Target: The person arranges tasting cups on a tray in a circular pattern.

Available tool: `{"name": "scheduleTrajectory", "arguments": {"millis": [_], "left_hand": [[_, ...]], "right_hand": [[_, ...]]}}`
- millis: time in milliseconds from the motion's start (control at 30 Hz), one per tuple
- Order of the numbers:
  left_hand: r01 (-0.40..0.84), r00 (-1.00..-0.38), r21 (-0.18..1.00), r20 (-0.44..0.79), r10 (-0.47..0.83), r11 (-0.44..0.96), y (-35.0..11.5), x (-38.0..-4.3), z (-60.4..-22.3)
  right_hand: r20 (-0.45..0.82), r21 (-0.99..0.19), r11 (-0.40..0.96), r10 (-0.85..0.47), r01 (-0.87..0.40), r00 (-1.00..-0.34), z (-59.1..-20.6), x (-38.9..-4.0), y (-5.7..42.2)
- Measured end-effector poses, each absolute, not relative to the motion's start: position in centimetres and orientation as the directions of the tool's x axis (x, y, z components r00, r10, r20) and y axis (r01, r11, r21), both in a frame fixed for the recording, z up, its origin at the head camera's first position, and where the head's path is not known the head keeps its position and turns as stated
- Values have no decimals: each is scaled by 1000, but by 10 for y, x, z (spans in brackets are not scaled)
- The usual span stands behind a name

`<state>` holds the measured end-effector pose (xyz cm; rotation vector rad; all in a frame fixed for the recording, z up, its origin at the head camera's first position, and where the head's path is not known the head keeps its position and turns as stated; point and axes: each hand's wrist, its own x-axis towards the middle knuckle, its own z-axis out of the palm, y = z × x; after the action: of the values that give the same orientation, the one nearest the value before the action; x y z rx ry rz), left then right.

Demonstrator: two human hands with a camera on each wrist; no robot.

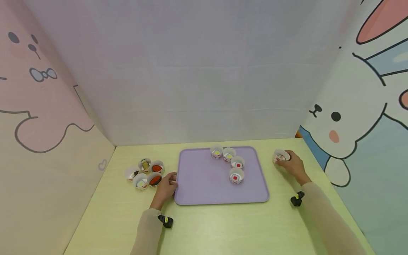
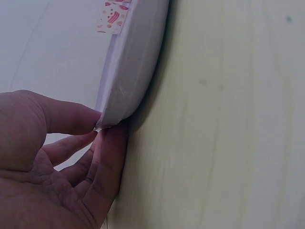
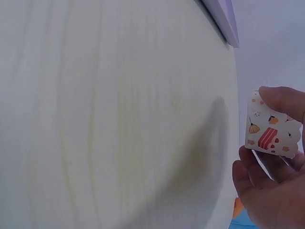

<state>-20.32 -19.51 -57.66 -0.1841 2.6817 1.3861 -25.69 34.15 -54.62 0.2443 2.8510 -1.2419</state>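
My left hand point(image 1: 165, 189) pinches the left rim of a lilac tray point(image 1: 200, 193), thumb on top and fingers below, as the left wrist view shows. To the right of the tray, my right hand point(image 1: 294, 166) grips a white paper cup point(image 1: 280, 155). That cup point(image 3: 271, 129) bears a printed cake slice and appears raised above the table in the right wrist view; its contents are hard to make out. Several similar cups stand on the tray, among them a cup with a yellow piece point(image 1: 216, 152) and a cup with a red piece point(image 1: 236, 176).
Left of my left hand, several more paper cups cluster on the pale wood table point(image 1: 207, 230), including one with an orange-red topping point(image 1: 155, 180) and one with a yellowish piece point(image 1: 145, 165). A white back wall point(image 1: 191, 88) and cartoon-printed side walls enclose the table.
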Motion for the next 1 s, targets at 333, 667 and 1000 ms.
{"name": "scheduleTrajectory", "arguments": {"millis": [333, 667, 1000], "left_hand": [[-164, -986, 811, -158, -59, 562, -195, -202, -578], [-166, -985, 813, -161, -59, 559, -195, -203, -578], [-167, -985, 810, -163, -58, 562, -194, -203, -578]], "right_hand": [[-48, -725, 677, 137, 129, -989, -530, -246, 340], [-1, -742, 666, 120, 82, -993, -514, -234, 332], [7, -779, 626, 72, 40, -997, -498, -224, 322]]}}
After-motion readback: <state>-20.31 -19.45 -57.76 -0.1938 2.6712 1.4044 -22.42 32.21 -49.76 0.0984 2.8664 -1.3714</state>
